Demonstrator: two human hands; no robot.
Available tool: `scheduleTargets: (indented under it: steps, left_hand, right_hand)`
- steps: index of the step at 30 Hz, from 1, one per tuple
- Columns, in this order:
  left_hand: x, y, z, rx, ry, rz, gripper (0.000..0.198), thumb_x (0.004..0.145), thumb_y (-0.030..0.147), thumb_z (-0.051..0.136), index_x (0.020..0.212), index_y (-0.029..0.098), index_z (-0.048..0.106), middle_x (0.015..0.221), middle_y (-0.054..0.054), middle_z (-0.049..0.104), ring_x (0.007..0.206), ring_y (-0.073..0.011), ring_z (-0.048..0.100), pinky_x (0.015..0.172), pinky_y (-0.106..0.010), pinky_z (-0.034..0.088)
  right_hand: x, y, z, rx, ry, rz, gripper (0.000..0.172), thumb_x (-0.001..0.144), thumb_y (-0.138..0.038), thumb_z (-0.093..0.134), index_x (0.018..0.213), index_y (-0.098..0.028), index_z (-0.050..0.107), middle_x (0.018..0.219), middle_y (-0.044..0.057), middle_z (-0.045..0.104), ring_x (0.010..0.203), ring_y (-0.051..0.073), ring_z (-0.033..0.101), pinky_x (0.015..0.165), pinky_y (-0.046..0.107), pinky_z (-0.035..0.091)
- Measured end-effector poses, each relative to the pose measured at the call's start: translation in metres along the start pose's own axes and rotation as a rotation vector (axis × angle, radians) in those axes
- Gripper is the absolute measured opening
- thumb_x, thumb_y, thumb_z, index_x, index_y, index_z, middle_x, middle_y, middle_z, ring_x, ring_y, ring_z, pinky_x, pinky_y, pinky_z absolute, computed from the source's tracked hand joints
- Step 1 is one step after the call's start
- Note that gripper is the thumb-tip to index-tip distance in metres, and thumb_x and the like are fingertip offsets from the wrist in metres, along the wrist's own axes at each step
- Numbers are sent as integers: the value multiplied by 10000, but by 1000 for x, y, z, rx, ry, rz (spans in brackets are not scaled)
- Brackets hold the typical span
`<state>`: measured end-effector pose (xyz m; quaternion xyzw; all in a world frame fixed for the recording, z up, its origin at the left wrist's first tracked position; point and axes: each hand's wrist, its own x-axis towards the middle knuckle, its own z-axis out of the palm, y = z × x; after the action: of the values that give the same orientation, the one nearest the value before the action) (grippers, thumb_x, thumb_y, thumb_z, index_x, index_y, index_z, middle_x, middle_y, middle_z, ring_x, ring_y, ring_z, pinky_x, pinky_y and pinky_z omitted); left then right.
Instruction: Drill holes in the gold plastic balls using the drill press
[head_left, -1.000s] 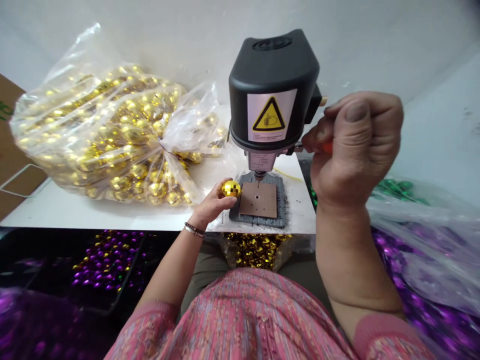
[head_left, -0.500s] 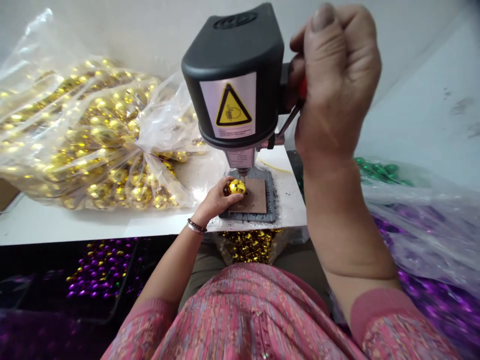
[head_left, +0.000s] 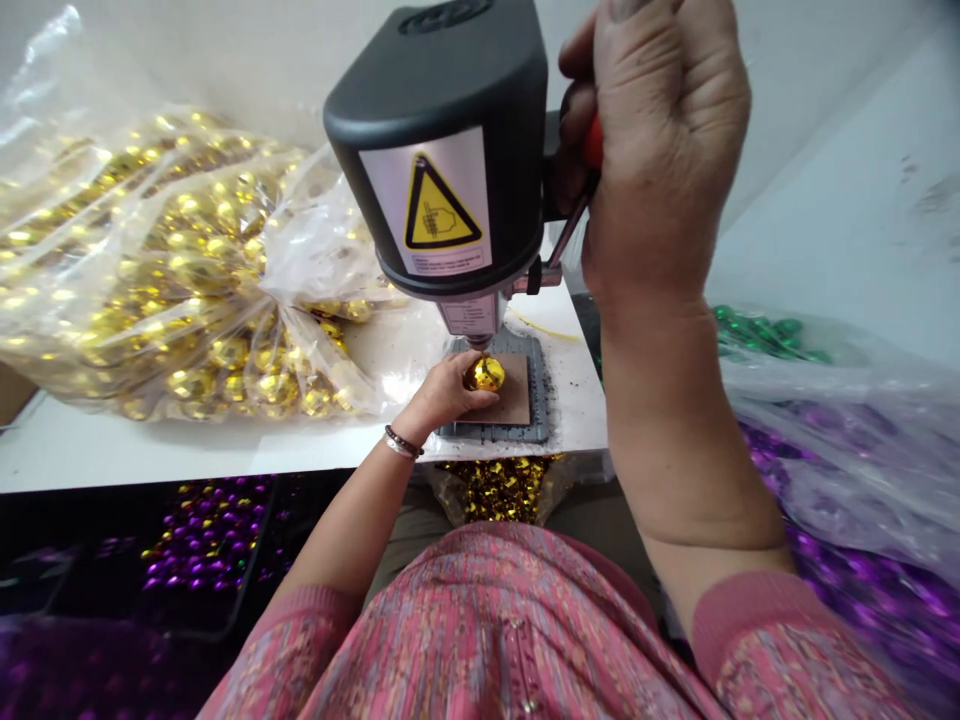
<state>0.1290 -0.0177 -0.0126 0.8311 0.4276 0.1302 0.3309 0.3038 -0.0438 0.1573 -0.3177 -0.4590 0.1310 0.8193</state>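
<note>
Now the left fingers pinch a gold bauble under the bench drill.

- Bench drill: 1, upper centre
- Gold mirror ball: 1, centre
- Screwdriver: 1, upper right
- Hands: 2, left hand and right hand
- Clear plastic bag: 1, upper left

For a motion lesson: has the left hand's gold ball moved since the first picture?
Yes: the ball went right, from the brown pad's left edge to above it.
</note>
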Motion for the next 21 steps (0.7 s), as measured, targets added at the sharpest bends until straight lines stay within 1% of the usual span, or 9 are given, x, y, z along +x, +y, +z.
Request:
scheduleTargets:
  steps: [2,6,10,11,13,17,19,21]
  left_hand:
    - [2,1,1,28,3,11,699,674,263,842,1335,147,644,1235,-117,704,1098,-246,671,1015,-367,526]
    - [2,1,3,-30,-41,-14,713,691,274,830,1363,149,627,1196,-92,735,1051,-236,693,980,-359,545]
    - [-1,-1,7,-111,-21,-40,726,685,288,834,1369,168,625,1181,-72,752,1043,-236,704,975,-361,548]
    - [-2,-2,8,-129,-17,-44,728,683,287,835,1370,168,625,1179,-72,754,1045,-238,705,975,-360,548]
    - [-2,-3,10,-150,-14,-43,730,685,279,834,1377,176,621,1181,-69,756,1046,-241,705,969,-358,548]
    - [-2,-4,11,-136,-10,-30,692,679,270,834,1340,187,649,1169,-63,759,1033,-252,704,947,-357,544]
    - [-2,-4,11,-138,-9,-19,648,685,283,829,1307,194,667,1139,-50,765,1007,-247,706,923,-347,546]
    - [-3,-5,11,-146,-12,-15,633,694,287,823,1302,205,669,1118,-35,769,984,-236,706,899,-332,546]
  right_hand:
    - [0,0,0,-2,-3,4,189,939,-228,486,784,-119,488,722,-41,519,535,-44,426,521,96,378]
    - [-2,-1,0,-14,-13,3,187,937,-229,484,777,-132,480,745,-36,529,546,-34,442,529,114,402]
    - [-10,-9,-3,-68,-41,-19,206,951,-296,460,802,-159,496,612,-68,431,527,1,453,503,142,371]
    - [-14,-13,-4,-75,-54,-23,194,953,-289,459,816,-163,511,587,-69,417,517,12,448,493,157,356]
    - [-24,-20,-8,-63,-83,-25,161,954,-267,469,857,-168,550,578,-66,437,511,20,436,485,173,342]
    - [-51,-31,-20,-40,-150,35,127,936,-284,535,959,-210,635,616,-77,479,517,-6,470,497,142,384]
    - [-65,-31,-26,-53,-135,28,125,905,-327,606,945,-228,673,593,-75,488,485,0,471,467,164,376]
    - [-77,-30,-30,-101,-112,27,155,892,-393,626,920,-255,691,541,-72,473,448,17,454,438,194,364]
